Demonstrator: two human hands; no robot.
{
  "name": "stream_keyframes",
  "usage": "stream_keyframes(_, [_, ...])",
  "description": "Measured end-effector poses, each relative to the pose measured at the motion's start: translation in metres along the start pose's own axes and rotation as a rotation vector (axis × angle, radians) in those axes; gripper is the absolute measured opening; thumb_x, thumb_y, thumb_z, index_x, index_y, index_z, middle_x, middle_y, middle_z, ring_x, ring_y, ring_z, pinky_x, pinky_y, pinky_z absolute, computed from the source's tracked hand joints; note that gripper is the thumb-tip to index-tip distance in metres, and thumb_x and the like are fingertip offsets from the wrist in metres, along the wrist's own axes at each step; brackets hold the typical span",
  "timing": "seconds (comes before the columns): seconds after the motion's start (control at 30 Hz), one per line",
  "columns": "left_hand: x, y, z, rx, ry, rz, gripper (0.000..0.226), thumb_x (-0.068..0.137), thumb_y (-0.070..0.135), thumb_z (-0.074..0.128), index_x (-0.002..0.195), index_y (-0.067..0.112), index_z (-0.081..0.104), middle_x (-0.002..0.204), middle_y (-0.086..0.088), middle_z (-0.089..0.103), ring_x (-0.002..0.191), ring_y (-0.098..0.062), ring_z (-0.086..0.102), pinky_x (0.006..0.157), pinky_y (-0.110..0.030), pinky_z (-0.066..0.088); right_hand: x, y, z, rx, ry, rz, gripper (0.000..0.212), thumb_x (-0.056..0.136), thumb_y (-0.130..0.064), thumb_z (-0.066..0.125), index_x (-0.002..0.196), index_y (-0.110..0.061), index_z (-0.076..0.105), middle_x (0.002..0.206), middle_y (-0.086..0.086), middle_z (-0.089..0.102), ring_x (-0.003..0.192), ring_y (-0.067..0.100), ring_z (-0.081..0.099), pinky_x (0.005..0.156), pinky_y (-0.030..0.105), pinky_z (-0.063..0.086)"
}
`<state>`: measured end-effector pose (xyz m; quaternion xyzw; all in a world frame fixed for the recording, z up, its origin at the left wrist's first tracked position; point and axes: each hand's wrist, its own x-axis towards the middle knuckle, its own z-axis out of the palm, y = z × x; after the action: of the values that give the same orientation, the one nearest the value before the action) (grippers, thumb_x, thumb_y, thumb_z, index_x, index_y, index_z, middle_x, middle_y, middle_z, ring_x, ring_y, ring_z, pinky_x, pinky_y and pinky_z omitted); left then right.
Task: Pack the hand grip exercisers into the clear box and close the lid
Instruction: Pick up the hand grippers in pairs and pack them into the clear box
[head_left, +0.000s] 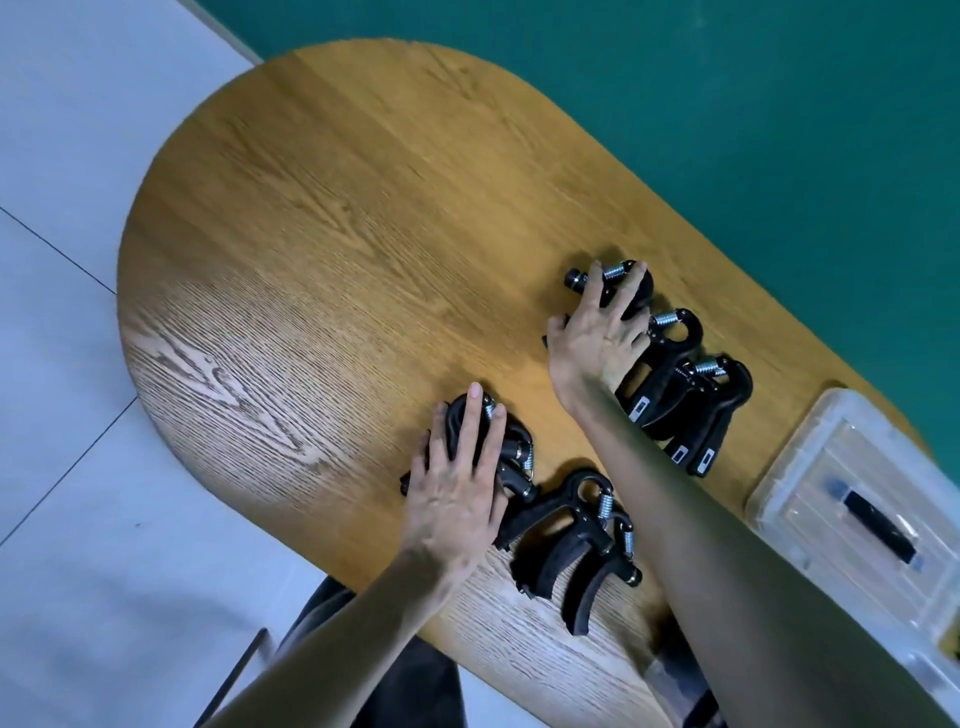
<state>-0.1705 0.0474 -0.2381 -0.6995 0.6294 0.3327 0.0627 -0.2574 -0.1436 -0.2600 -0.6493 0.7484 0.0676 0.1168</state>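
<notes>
Two groups of black hand grip exercisers lie on the oval wooden table (322, 218), and each of the person's bare hands is laid on the farthest-left piece of one group. The left hand (457, 493) lies over the near exerciser (467, 426), its fingers fairly straight and spread across the black body, fingertips reaching past the coil spring at the top; whether the thumb curls under the handle cannot be told. Just right of that hand, touching or overlapping the covered piece, two more exercisers (566, 540) lie side by side with their padded handles pointing toward the table's near edge. The right hand (597, 338) reaches farther across the table and lies on the far exerciser (618, 291), fingers splayed over its handle and spring, the knob end sticking out left of the index finger; the fingers bend a little over the piece, but a closed hold is not plainly visible. Right of that hand, two further exercisers (691, 395) lie overlapped with their springs pointing away from the person. The clear box (852, 514) sits near the table's right edge, apart from both hands, with its lid on and a black handle (878, 525) on top.
</notes>
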Motion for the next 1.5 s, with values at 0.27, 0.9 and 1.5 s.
stream_keyframes(0.27, [0.001, 0.001, 0.003, -0.059, 0.003, -0.003, 0.096, 0.104, 0.04, 0.047, 0.153, 0.025, -0.034, 0.154, -0.002, -0.051, 0.154, -0.039, -0.011, 0.118, -0.048, 0.033, -0.003, 0.009, -0.004, -0.02, 0.078, -0.09, 0.069, 0.092, -0.021, 0.062, 0.153, -0.03, 0.032, 0.169, 0.012, 0.004, 0.131, 0.047, 0.041, 0.098, 0.051, 0.04])
stream_keyframes(0.9, [-0.022, -0.015, -0.03, 0.04, 0.04, 0.086, 0.089, 0.105, 0.045, 0.041, 0.156, 0.021, -0.028, 0.159, -0.006, -0.044, 0.155, -0.04, -0.005, 0.107, -0.046, 0.05, -0.136, 0.076, -0.044, 0.309, 0.008, -0.253, 0.07, 0.088, -0.018, 0.059, 0.152, -0.038, 0.037, 0.168, -0.011, 0.008, 0.119, 0.03, 0.04, 0.107, 0.052, 0.042])
stream_keyframes(1.5, [-0.144, 0.115, -0.072, 0.125, 0.181, 0.335, 0.081, 0.106, 0.035, 0.042, 0.161, 0.021, -0.015, 0.16, -0.004, -0.042, 0.155, -0.039, 0.004, 0.091, -0.038, 0.059, -0.301, 0.176, -0.133, 0.238, 0.156, 0.018, 0.067, 0.086, -0.018, 0.063, 0.148, -0.032, 0.044, 0.167, -0.002, 0.016, 0.119, 0.041, 0.046, 0.1, 0.055, 0.048])
